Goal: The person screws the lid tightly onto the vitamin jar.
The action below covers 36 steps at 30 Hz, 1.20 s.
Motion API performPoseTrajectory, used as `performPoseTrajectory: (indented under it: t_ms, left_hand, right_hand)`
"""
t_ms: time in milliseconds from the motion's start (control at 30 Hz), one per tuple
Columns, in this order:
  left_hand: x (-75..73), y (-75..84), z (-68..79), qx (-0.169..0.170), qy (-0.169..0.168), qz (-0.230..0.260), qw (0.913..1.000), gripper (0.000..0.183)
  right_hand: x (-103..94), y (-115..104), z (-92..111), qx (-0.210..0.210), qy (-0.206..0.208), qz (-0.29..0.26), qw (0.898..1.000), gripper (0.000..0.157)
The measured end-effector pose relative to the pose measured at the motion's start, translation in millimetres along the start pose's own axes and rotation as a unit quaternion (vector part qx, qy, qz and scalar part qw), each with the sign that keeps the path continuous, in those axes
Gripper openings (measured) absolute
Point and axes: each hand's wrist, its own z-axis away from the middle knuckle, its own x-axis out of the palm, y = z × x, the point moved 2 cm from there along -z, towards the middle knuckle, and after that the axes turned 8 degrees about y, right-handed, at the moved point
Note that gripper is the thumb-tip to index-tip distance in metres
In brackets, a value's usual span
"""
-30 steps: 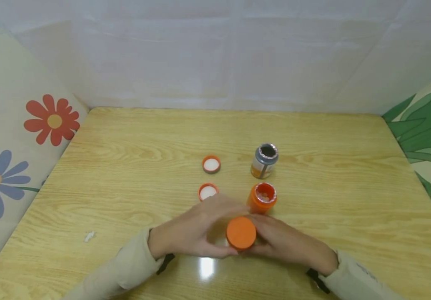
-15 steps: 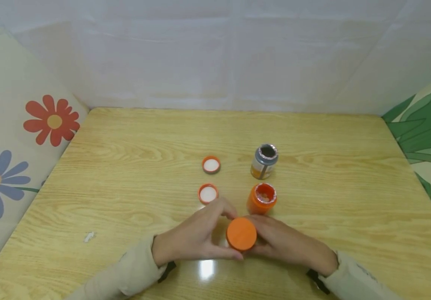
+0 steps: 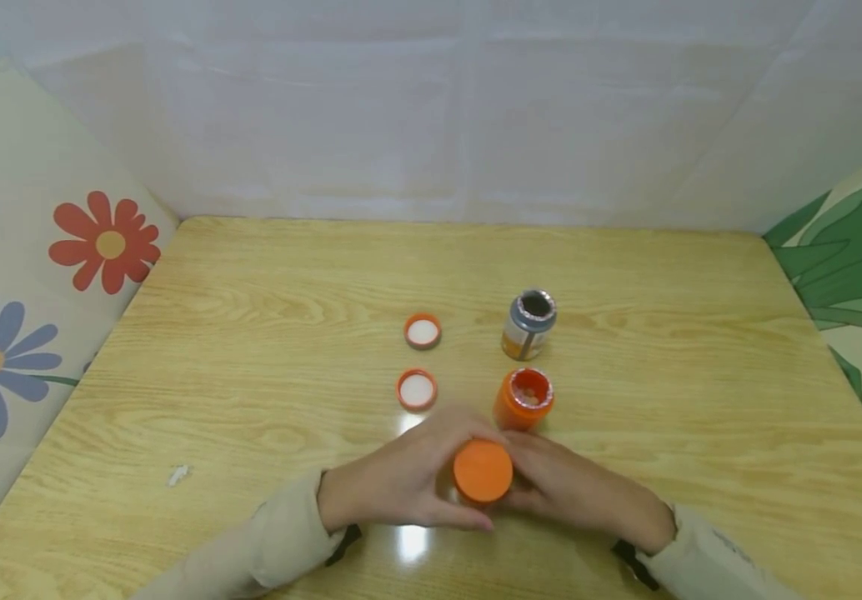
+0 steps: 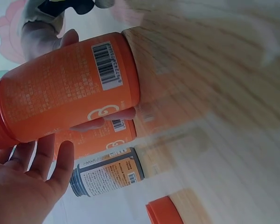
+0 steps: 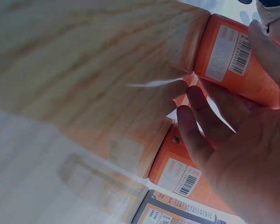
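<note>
An orange bottle (image 4: pixel 70 88) with an orange cap (image 3: pixel 483 472) stands upright on the wooden table (image 3: pixel 288 292). Around its body, my right hand (image 3: pixel 577 479) holds it from the right, thumb on the near side and fingers behind. My left hand (image 3: pixel 408 483) curls round the cap from the left, thumb in front, fingers at the far side. An uncapped orange bottle (image 3: pixel 523 408) stands just behind, pale contents showing through its mouth. Farther back is an uncapped grey bottle (image 3: pixel 527 333). Two caps lie inside up to the left, one orange (image 3: pixel 416 389), one grey-orange (image 3: pixel 423 332).
A small white mark (image 3: pixel 179 475) shows on the table's left part. White cloth (image 3: pixel 461 117) hangs behind the far edge. Flower-patterned panels (image 3: pixel 3 350) flank the table.
My left hand shifts round the cap, its fingers parting from it and coming round its far side again, while the wrist edges right. My right hand and the held bottle stay in place.
</note>
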Motion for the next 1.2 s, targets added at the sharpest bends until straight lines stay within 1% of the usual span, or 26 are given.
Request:
performPoseTrajectory:
  t_ms: [133,267,367,500,567,667,767,833,933,1067,1200]
  left_hand:
    - [1.0,-0.6,1.7,0.004,0.007,-0.038,0.9993,0.076]
    - [0.1,-1.6,6.4,-0.020,0.032,-0.061,0.9974,0.084]
    - [0.0,-2.3,8.9,-0.042,0.052,-0.061,0.9959,0.083]
    - [0.2,-2.6,10.1,-0.052,0.063,-0.048,0.9955,0.072]
    - [-0.1,-2.8,9.9,-0.047,0.061,-0.036,0.9964,0.066]
    - [-1.2,-2.8,9.1,-0.031,0.053,-0.019,0.9979,0.059]
    - [-2.3,-2.7,8.1,-0.011,0.041,-0.006,0.9991,0.056]
    - [-2.9,-2.5,7.5,0.001,0.034,-0.001,0.9994,0.055]
    - [-3.3,-2.6,6.9,0.018,0.026,0.001,0.9995,0.057]
    - [-3.2,-3.5,6.6,0.043,0.017,-0.013,0.9989,0.063]
    - [-2.6,-4.6,7.6,0.047,0.009,-0.025,0.9986,0.072]
  right_hand:
    - [0.8,-1,-1,0.008,-0.005,-0.008,1.000,0.055]
    - [1.0,-1,-3,0.015,-0.009,-0.021,1.000,0.051]
    - [0.7,-1,-3,0.023,-0.016,-0.030,0.999,0.048]
    - [0.4,-1,-3,0.036,-0.024,-0.041,0.998,0.045]
    - [0.3,-1,-3,0.039,-0.025,-0.042,0.998,0.044]
    - [0.4,-2,-3,0.040,-0.023,-0.041,0.998,0.042]
    - [0.5,-2,-3,0.040,-0.022,-0.042,0.998,0.039]
    - [0.3,-2,-3,0.038,-0.022,-0.043,0.998,0.041]
    - [0.0,-1,-3,0.031,-0.021,-0.042,0.998,0.046]
    - [-0.1,-1,-2,0.025,-0.018,-0.038,0.999,0.051]
    - [0.4,-1,-3,0.024,-0.015,-0.039,0.999,0.052]
